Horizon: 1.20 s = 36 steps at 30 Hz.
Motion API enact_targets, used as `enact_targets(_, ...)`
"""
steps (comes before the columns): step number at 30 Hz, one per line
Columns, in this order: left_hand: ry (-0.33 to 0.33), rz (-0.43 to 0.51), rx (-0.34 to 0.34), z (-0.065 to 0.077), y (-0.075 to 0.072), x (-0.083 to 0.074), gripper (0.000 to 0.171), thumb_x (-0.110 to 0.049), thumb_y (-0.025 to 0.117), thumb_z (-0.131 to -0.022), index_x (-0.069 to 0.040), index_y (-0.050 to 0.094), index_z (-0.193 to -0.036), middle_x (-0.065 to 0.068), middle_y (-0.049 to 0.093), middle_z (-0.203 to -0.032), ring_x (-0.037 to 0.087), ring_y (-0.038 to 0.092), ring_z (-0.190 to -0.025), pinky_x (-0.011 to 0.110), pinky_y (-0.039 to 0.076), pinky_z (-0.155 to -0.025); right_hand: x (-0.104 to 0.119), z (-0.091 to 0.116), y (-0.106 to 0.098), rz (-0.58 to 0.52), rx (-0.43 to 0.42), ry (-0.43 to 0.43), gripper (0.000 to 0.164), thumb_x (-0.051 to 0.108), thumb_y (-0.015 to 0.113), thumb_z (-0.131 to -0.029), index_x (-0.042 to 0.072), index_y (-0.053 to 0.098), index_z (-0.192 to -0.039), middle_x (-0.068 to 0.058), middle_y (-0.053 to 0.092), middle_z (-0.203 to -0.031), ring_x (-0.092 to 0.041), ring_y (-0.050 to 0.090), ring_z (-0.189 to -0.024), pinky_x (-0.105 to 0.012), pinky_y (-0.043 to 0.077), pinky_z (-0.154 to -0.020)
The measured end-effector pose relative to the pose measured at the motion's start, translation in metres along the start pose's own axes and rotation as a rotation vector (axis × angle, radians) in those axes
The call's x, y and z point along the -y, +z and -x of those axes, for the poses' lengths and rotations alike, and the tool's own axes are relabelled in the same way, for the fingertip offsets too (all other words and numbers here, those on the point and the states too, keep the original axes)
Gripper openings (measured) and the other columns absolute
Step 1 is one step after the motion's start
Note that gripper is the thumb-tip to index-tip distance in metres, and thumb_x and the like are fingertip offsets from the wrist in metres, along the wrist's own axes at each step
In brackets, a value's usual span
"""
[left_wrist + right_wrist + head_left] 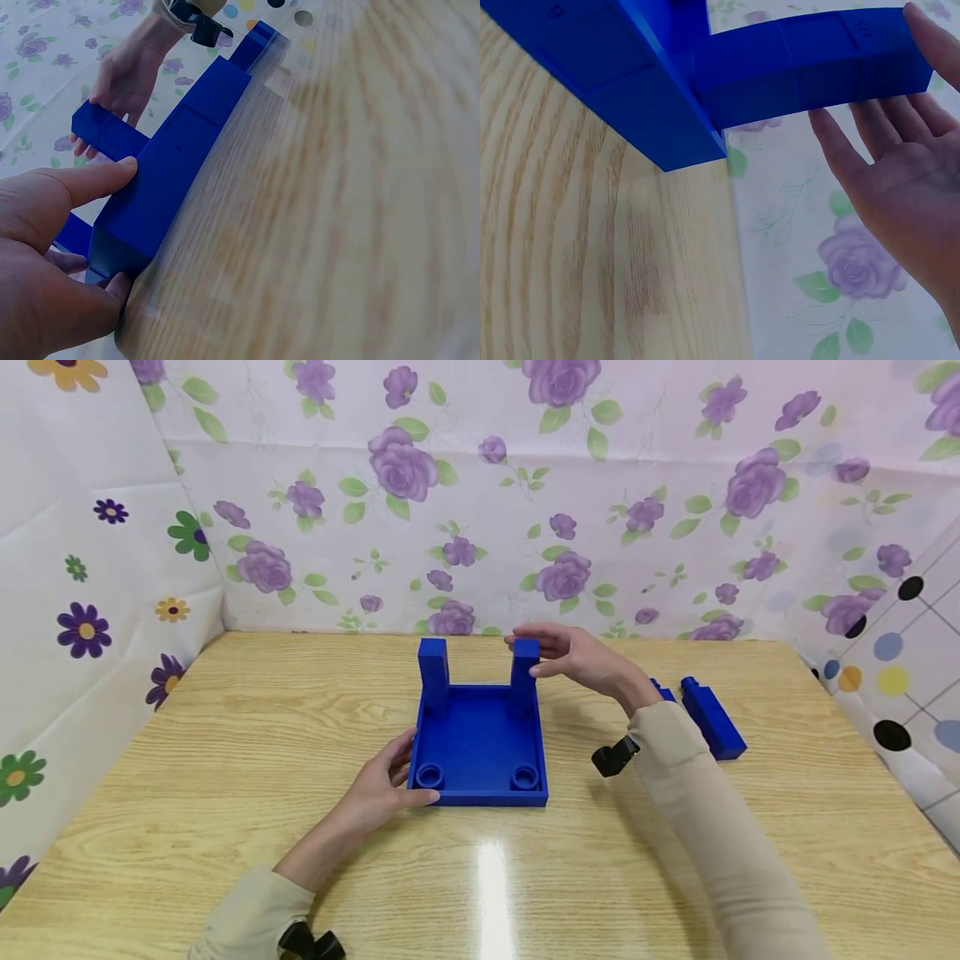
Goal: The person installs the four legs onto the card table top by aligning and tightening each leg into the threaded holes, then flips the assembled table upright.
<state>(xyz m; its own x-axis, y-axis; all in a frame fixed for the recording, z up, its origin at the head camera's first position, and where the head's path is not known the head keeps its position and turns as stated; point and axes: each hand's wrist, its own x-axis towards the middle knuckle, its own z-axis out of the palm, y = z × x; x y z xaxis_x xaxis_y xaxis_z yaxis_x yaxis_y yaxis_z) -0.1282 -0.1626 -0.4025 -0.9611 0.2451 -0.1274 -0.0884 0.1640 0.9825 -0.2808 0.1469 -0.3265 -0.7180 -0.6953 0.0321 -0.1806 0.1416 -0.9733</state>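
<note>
A square blue tray-like base [480, 735] lies on the table, with raised rims and round sockets in its two near corners. Two square blue posts stand at its far corners, the left post [434, 677] and the right post [524, 681]. My left hand [382, 781] grips the base's near left corner, thumb over the front rim and fingers along the left side. Around the top of the right post is my right hand [581, 660], its fingers extended loosely behind the post and its thumb [934, 45] at the upper end.
To the right lies a loose blue post [712, 718] with a round peg on its end; another blue piece [663, 691] beside it is mostly hidden by the right sleeve [720, 810]. Flowered cloth [480, 527] hangs behind the wooden table [300, 685].
</note>
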Motion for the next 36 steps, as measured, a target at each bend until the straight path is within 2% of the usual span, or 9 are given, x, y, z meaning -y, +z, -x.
enact_targets(5, -0.006, -0.006, 0.0, 0.0, 0.001, 0.0, 0.093, -0.003, 0.078, -0.08, -0.004, 0.021, -0.153, 0.022, 0.033, -0.149, 0.037, 0.034, -0.136, 0.046, 0.029, -0.111, -0.002, -0.001, 0.0, -0.078, 0.007, 0.006, 0.057, 0.0, 0.062, -0.092, -0.002, 0.04, -0.145, -0.015, 0.051, -0.14, -0.026, 0.048, -0.127, -0.035, 0.046, -0.097)
enact_targets(10, -0.006, -0.006, 0.0, 0.0, 0.0, 0.0, 0.093, -0.003, 0.078, -0.08, -0.004, 0.021, -0.153, 0.023, 0.032, -0.149, 0.038, 0.033, -0.136, 0.047, 0.029, -0.111, -0.004, -0.001, 0.001, -0.057, -0.012, 0.004, 0.055, 0.002, 0.065, -0.092, -0.004, 0.044, -0.142, -0.017, 0.054, -0.136, -0.025, 0.053, -0.123, -0.035, 0.048, -0.094)
enact_targets(16, -0.007, -0.004, 0.003, 0.0, 0.0, 0.0, 0.093, -0.003, 0.077, -0.08, -0.004, 0.02, -0.154, 0.023, 0.031, -0.15, 0.038, 0.032, -0.137, 0.047, 0.029, -0.111, -0.005, -0.001, 0.003, 0.007, -0.059, 0.007, 0.052, 0.008, 0.069, -0.09, 0.001, 0.051, -0.138, -0.016, 0.056, -0.134, -0.024, 0.056, -0.12, -0.035, 0.049, -0.094)
enact_targets(23, -0.004, -0.003, 0.005, 0.0, 0.0, 0.0, 0.093, -0.002, 0.077, -0.081, -0.004, 0.019, -0.154, 0.023, 0.032, -0.149, 0.038, 0.032, -0.137, 0.046, 0.027, -0.112, -0.004, 0.0, 0.009, 0.113, -0.135, 0.032, 0.053, 0.014, 0.074, -0.087, 0.005, 0.052, -0.135, -0.011, 0.058, -0.13, -0.022, 0.054, -0.12, -0.038, 0.047, -0.097)
enact_targets(31, -0.004, 0.001, 0.011, 0.0, 0.0, 0.0, 0.092, -0.002, 0.076, -0.081, -0.003, 0.02, -0.153, 0.024, 0.031, -0.149, 0.038, 0.031, -0.137, 0.047, 0.028, -0.111, -0.004, -0.001, 0.019, 0.23, -0.265, 0.03, 0.049, 0.019, 0.08, -0.081, 0.006, 0.058, -0.123, -0.011, 0.061, -0.112, -0.024, 0.059, -0.102, -0.038, 0.05, -0.086)
enact_targets(36, -0.004, 0.004, 0.009, 0.001, -0.001, -0.001, 0.091, -0.002, 0.076, -0.081, -0.003, 0.02, -0.153, 0.025, 0.031, -0.149, 0.038, 0.031, -0.137, 0.047, 0.028, -0.111, -0.003, -0.001, 0.031, 0.334, -0.38, 0.039, 0.049, 0.025, 0.081, -0.08, 0.007, 0.059, -0.12, -0.009, 0.062, -0.11, -0.023, 0.06, -0.101, -0.037, 0.052, -0.082)
